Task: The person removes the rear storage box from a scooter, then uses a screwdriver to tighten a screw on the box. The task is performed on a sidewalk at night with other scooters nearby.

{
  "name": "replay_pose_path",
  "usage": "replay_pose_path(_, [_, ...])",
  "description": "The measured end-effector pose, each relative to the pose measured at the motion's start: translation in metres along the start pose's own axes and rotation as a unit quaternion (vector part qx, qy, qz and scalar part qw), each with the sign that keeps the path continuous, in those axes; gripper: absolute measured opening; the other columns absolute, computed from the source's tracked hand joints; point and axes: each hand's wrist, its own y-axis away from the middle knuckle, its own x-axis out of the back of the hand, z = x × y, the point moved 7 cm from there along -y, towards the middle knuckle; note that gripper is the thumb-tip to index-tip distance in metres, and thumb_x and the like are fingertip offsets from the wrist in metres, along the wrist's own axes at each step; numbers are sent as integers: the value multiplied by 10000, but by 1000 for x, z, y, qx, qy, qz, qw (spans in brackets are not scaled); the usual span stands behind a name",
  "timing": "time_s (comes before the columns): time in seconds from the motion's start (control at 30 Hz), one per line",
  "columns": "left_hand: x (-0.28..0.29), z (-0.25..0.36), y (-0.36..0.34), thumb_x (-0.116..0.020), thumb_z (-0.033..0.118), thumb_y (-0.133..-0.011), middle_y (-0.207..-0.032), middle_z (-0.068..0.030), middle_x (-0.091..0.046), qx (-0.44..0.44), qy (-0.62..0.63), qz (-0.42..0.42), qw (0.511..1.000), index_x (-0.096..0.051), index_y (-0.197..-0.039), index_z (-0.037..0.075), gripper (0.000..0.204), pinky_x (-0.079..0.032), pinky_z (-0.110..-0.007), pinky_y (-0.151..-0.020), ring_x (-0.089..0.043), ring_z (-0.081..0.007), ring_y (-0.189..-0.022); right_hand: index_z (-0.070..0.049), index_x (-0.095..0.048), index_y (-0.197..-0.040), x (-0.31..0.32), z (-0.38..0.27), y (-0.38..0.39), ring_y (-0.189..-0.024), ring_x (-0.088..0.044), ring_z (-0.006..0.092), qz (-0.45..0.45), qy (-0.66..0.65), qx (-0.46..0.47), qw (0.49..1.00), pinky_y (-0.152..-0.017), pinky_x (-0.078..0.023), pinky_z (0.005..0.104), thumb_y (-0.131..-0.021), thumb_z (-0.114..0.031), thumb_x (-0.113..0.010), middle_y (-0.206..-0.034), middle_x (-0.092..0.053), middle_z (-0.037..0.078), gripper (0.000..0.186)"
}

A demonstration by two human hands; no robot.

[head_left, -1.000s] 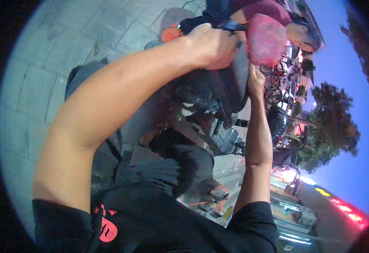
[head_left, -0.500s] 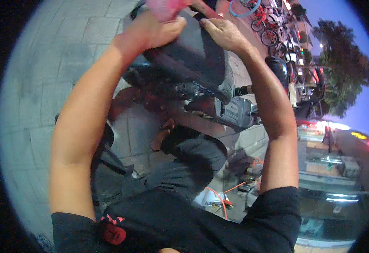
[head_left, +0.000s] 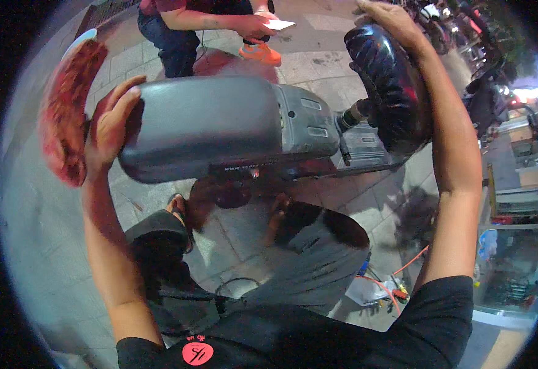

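A scooter with a long grey seat lies across the view in front of me. My left hand rests at the seat's left end, fingers stretched out and thumb apart, beside a curved padded piece lit red. At the right, my right hand reaches over the far end of a glossy black, wrinkled cushion, with its fingers extended and partly at the picture's edge. A black post stands between this cushion and the grey plastic body. Both palms are hidden.
Beyond the seat, another person's hand holds a white phone-like slab, above an orange shoe. By my right knee, tools and an orange cord lie on a pale sheet. Parked two-wheelers stand at far right.
My hands were close together at the dark seat's far end; now they are wide apart at opposite ends. The scooter now appears sideways, and the other person is more visible.
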Motion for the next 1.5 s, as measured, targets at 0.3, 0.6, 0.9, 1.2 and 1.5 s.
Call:
replay_pose_path(0.3, [8,9,11,-571,284,-1070,-1340,-92,-682,41,-25,22,999,-610,-1520,0,533,-451,-230,-963,-623,-135,-1064,-13,-840,-1088,-15,-47,11,-993,-706,224,-92,35,1,995,-926,-548,393,-966,-597,-762,-1047,-787,124,602])
replay_pose_path(0.6, [5,6,-12,-634,238,-1060,-1406,-155,-674,19,55,2,998,-622,-1496,-39,517,-444,-332,-1157,-646,-239,-1270,-3,-817,-998,-11,-47,6,-926,-676,210,-88,72,-20,993,-868,-521,405,-988,-510,-738,-976,-761,96,514])
replay_pose_path(0.9, [12,15,-8,-622,216,-1084,-1414,-141,-692,46,136,48,988,-627,-1504,-19,482,-458,-360,-1165,-656,-223,-1273,2,-821,-1071,-8,-45,9,-1033,-693,233,-85,52,-14,995,-935,-517,421,-984,-518,-735,-1073,-779,134,534])
replay_pose_path(1.2, [2,29,-9,-538,156,-1100,-1614,-180,-558,-51,352,110,928,-507,-1574,-14,504,-417,-514,-1259,-512,-320,-1511,37,-784,-1216,-7,-56,13,-1135,-700,298,-54,107,-6,993,-1006,-512,427,-986,-507,-717,-1191,-781,196,595])
replay_pose_path(1.5, [-9,37,-2,-480,211,-1113,-1609,-175,-541,-124,275,156,940,-462,-1621,-5,552,-385,-511,-1276,-504,-308,-1511,-11,-770,-1306,-10,-52,2,-1178,-709,304,-57,121,22,991,-1036,-524,430,-1013,-431,-709,-1270,-775,200,516])
